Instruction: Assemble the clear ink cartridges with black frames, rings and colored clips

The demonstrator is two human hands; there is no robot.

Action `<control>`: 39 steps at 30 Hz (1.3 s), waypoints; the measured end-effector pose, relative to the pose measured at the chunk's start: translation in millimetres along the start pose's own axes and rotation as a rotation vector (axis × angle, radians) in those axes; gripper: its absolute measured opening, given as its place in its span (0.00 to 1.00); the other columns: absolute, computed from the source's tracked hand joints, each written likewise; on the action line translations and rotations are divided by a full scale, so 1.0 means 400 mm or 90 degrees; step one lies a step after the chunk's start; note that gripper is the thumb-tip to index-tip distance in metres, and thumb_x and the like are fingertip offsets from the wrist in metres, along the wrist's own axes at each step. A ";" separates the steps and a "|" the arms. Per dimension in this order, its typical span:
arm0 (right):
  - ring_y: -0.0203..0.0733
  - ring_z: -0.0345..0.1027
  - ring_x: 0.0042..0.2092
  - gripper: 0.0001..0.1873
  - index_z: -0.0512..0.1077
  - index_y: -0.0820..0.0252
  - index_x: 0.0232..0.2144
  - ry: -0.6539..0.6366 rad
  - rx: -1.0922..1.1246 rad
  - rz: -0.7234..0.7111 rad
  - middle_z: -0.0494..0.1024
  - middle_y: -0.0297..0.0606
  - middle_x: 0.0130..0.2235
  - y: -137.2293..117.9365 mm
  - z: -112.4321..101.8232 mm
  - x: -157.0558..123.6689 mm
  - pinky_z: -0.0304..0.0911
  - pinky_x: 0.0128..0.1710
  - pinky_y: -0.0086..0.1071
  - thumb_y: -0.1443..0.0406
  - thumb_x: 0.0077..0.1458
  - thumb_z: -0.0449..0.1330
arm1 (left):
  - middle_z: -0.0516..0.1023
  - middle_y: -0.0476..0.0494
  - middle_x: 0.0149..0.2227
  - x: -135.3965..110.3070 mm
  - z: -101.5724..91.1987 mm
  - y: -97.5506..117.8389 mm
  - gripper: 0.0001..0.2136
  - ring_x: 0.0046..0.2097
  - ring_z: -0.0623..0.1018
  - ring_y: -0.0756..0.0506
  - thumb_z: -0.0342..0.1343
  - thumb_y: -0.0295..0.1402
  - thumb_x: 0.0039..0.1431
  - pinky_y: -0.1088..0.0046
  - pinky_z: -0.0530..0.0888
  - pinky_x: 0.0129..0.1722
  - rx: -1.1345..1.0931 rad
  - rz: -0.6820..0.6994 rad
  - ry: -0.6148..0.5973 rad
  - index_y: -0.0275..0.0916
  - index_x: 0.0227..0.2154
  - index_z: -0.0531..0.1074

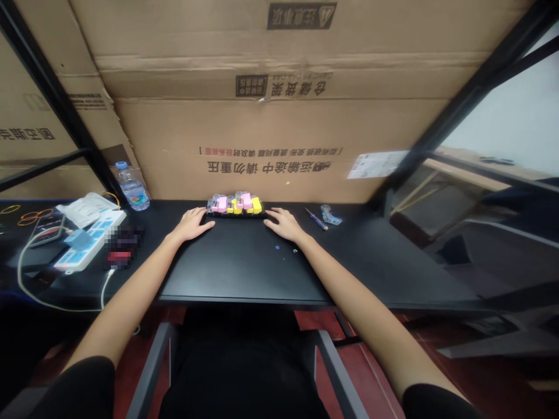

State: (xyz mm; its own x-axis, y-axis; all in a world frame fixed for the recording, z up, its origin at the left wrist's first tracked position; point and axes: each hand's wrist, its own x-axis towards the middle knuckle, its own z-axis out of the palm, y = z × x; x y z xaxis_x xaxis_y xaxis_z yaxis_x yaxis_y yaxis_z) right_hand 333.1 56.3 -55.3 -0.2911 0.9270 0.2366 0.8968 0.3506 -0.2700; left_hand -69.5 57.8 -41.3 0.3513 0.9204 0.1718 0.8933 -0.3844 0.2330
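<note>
Both arms reach forward over the black table (236, 262). At the back of it sits a low dark tray (236, 215) of small blocks, among them pink blocks (220, 203) and yellow blocks (257, 205), with some grey or clear pieces. My left hand (193, 224) rests flat at the tray's left end, thumb spread. My right hand (283, 224) lies at the right end, fingers stretched and thumb apart. Whether the fingertips touch the tray I cannot tell. Neither hand holds anything. Right of my right hand lies a screwdriver (318, 220).
A small clear-and-blue piece (331, 215) lies beyond the screwdriver. To the left are a water bottle (133, 186), a white power strip (94, 241) with cables, a phone (47, 228) and a white packet (87, 209). Cardboard (271, 128) walls the back between black metal posts.
</note>
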 end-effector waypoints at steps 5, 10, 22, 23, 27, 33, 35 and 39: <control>0.61 0.63 0.71 0.28 0.73 0.55 0.67 -0.002 0.004 -0.001 0.70 0.52 0.70 0.001 -0.004 0.000 0.57 0.71 0.55 0.52 0.72 0.56 | 0.68 0.34 0.73 0.000 -0.004 -0.001 0.36 0.73 0.67 0.34 0.48 0.58 0.70 0.56 0.62 0.73 -0.003 0.026 0.006 0.37 0.70 0.65; 0.58 0.64 0.70 0.31 0.67 0.56 0.71 0.007 0.014 0.003 0.71 0.51 0.70 -0.006 -0.005 0.002 0.59 0.70 0.52 0.53 0.71 0.57 | 0.62 0.33 0.75 0.002 0.012 0.008 0.41 0.77 0.60 0.29 0.45 0.63 0.69 0.45 0.49 0.77 0.011 -0.039 0.009 0.38 0.74 0.60; 0.58 0.64 0.70 0.28 0.73 0.58 0.66 -0.003 0.001 0.016 0.70 0.52 0.70 -0.017 -0.009 0.002 0.58 0.71 0.51 0.53 0.72 0.56 | 0.54 0.36 0.79 -0.001 0.012 0.018 0.45 0.79 0.53 0.30 0.43 0.67 0.66 0.46 0.51 0.77 0.018 -0.106 -0.020 0.40 0.76 0.56; 0.58 0.64 0.70 0.28 0.73 0.59 0.66 -0.003 0.000 0.016 0.70 0.52 0.70 -0.018 -0.009 0.002 0.58 0.71 0.51 0.53 0.72 0.56 | 0.54 0.35 0.79 -0.001 0.011 0.018 0.46 0.79 0.53 0.30 0.43 0.67 0.66 0.46 0.51 0.77 0.017 -0.106 -0.021 0.40 0.76 0.56; 0.58 0.64 0.70 0.28 0.72 0.59 0.66 -0.004 -0.003 0.013 0.70 0.52 0.70 -0.017 -0.009 0.002 0.58 0.71 0.50 0.52 0.72 0.55 | 0.54 0.34 0.79 0.001 0.012 0.014 0.45 0.79 0.53 0.29 0.44 0.67 0.67 0.45 0.51 0.76 0.011 -0.105 -0.024 0.40 0.76 0.56; 0.58 0.65 0.70 0.27 0.73 0.56 0.66 -0.001 -0.003 0.011 0.71 0.50 0.70 -0.013 -0.005 0.003 0.59 0.70 0.52 0.52 0.72 0.56 | 0.55 0.34 0.78 0.003 0.013 0.005 0.44 0.79 0.54 0.29 0.43 0.67 0.67 0.45 0.52 0.76 0.006 -0.095 -0.025 0.41 0.74 0.59; 0.58 0.65 0.70 0.27 0.73 0.57 0.66 -0.002 -0.003 0.011 0.71 0.50 0.70 -0.012 -0.004 0.003 0.60 0.70 0.52 0.52 0.72 0.56 | 0.55 0.34 0.78 0.003 0.013 0.003 0.44 0.79 0.54 0.29 0.44 0.67 0.67 0.45 0.52 0.76 0.005 -0.092 -0.024 0.41 0.74 0.59; 0.58 0.64 0.70 0.28 0.73 0.59 0.66 -0.003 -0.006 0.008 0.70 0.52 0.70 -0.012 -0.004 0.003 0.58 0.71 0.51 0.53 0.72 0.56 | 0.55 0.33 0.78 0.003 0.013 0.001 0.44 0.79 0.54 0.29 0.44 0.67 0.67 0.46 0.52 0.76 0.000 -0.090 -0.024 0.40 0.74 0.59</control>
State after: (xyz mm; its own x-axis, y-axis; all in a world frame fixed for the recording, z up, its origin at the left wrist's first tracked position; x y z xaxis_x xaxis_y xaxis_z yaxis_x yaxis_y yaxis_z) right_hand 329.0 55.3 -52.3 -0.2813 0.9320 0.2284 0.9033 0.3375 -0.2648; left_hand -67.3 59.2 -46.1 0.2320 0.9675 0.1004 0.9348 -0.2503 0.2521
